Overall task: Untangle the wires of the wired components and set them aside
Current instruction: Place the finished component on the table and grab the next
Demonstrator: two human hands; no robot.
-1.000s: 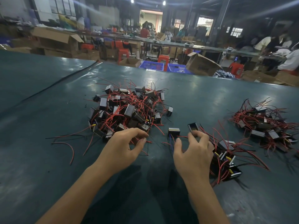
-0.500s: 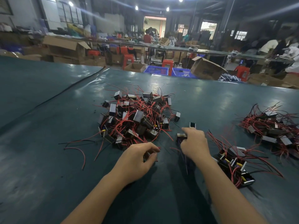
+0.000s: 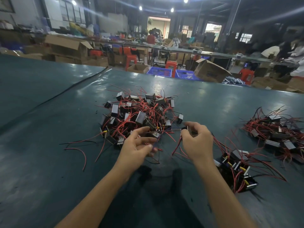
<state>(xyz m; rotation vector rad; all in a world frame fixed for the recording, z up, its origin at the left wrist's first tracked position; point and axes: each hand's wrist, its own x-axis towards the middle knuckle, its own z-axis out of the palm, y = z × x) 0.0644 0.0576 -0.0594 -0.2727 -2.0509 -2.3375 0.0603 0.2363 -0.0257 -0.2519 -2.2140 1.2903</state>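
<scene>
As both forearms reach forward, right hand [image 3: 197, 142] grip pinching a component [image 3: 185, 128], left hand [image 3: 138, 145] pinching its wire [image 3: 162, 134]

dim hall; ceiling lamps [image 3: 185, 0] far beyond the fingers [image 3: 139, 131] streak and flare. glare on the table [image 3: 156, 84] past them, shadows nearer. edges bowed, background soft.

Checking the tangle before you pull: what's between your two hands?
Head view: loose red and dark wires cross the gap between the left hand and the right hand, above bare green table.

Right hand [image 3: 196, 142] lifted a component [image 3: 185, 128] — wires [image 3: 175, 146] trailing.
</scene>
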